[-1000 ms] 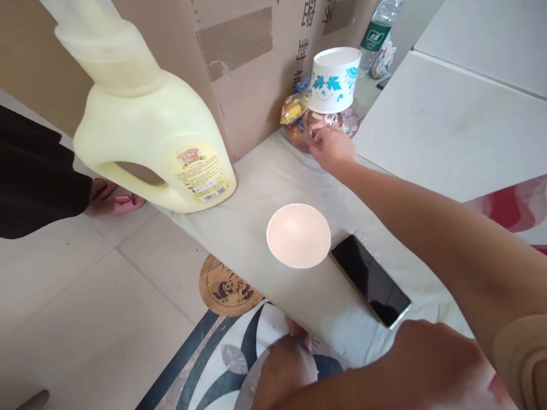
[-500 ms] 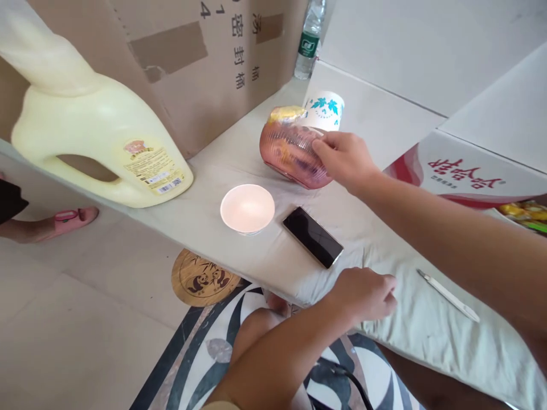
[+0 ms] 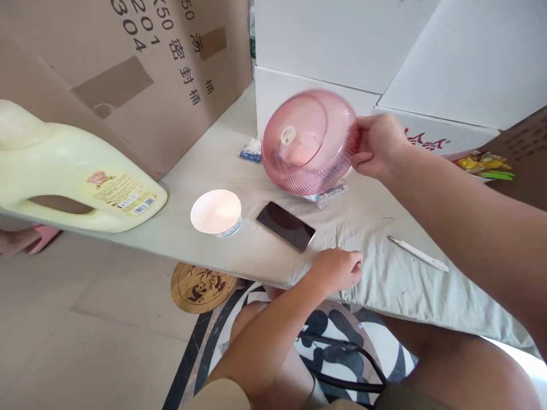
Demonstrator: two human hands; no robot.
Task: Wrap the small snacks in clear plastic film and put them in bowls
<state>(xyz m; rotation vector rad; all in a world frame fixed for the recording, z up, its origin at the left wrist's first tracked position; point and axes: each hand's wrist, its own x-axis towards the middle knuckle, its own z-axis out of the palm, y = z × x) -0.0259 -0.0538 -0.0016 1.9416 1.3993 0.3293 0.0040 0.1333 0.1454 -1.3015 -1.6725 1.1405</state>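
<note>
My right hand (image 3: 378, 145) is closed on the rim of a pink see-through ribbed plastic bowl (image 3: 310, 142). The bowl is tipped over, its round base with a pale label facing me. Small packets lie around it: a blue and white packet (image 3: 251, 150) on its left and a clear wrapper (image 3: 331, 195) under its lower edge. What lies behind the bowl is hidden. My left hand (image 3: 339, 269) rests in a loose fist at the front edge of the cloth, with nothing visible in it. Near it lies a black-screened phone (image 3: 286, 226), beside a white paper bowl (image 3: 216, 213).
A pale yellow jug (image 3: 85, 176) lies at the left, before a large cardboard box (image 3: 171, 114). White boxes (image 3: 316, 40) stand behind. A white slim-handled tool (image 3: 419, 253) lies on the cloth at right. Yellow packets (image 3: 482, 164) sit farther right.
My right hand has tipped the pink bowl further over and moved it slightly right; packets now show on the cloth. The view has shifted. My left hand stays in a fist.
</note>
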